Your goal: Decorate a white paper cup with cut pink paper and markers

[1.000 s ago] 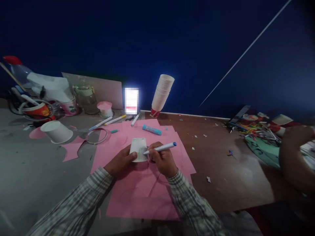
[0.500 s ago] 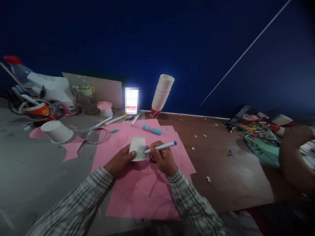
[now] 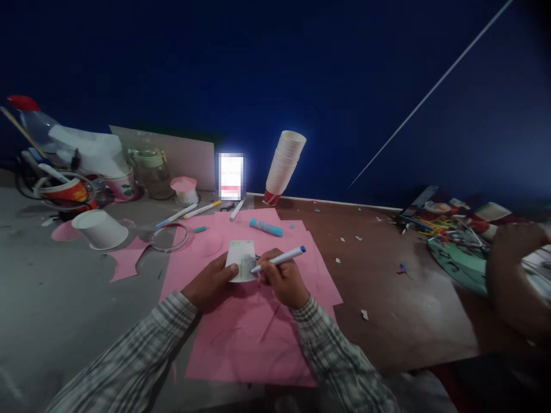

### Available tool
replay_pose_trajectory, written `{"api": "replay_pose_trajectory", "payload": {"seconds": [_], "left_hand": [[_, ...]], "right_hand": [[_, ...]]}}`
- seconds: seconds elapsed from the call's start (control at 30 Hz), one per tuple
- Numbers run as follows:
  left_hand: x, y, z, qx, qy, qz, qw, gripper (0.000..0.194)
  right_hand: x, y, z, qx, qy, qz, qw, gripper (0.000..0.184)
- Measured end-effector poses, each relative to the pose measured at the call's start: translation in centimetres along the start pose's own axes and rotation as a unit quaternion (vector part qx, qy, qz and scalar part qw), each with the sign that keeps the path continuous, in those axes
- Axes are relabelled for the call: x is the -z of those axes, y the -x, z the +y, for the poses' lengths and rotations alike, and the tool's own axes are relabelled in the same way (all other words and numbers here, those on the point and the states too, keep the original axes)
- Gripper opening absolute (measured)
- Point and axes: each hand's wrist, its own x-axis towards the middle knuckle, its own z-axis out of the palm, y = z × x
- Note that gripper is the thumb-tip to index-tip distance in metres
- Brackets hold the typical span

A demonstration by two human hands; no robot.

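A white paper cup point(image 3: 240, 254) with green lines on its side is gripped in my left hand point(image 3: 212, 282), the thumb pressed on its wall. My right hand point(image 3: 284, 281) is closed around a white marker point(image 3: 282, 258) with a blue end, its tip touching or nearly touching the cup's side. Beneath both hands lie pink paper sheets point(image 3: 253, 355). Behind the right hand, a dark-handled object is mostly hidden. A turquoise glue stick point(image 3: 266, 227) rests on the pink paper beyond the cup.
A tall stack of paper cups point(image 3: 284, 163) leans near the wall. To the left lie an upturned cup point(image 3: 100, 229), a tape ring point(image 3: 169, 237), several markers and a jar point(image 3: 155, 172). Another person's arm point(image 3: 505, 275) is at the right, beside a green sheet point(image 3: 456, 265).
The marker in my right hand has tilted and shifted slightly left against the cup. My left hand and the cup have barely moved. The other person's arm at the right has shifted a little.
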Motion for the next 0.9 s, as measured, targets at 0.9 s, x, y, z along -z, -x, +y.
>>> {"api": "replay_pose_trajectory", "payload": {"seconds": [0.9], "left_hand": [[0.46,-0.29,0.31,-0.028,-0.079,0.044,0.995,0.048]], "right_hand": [[0.31,-0.28,0.62,-0.052,-0.089,0.010,0.995,0.028]]}}
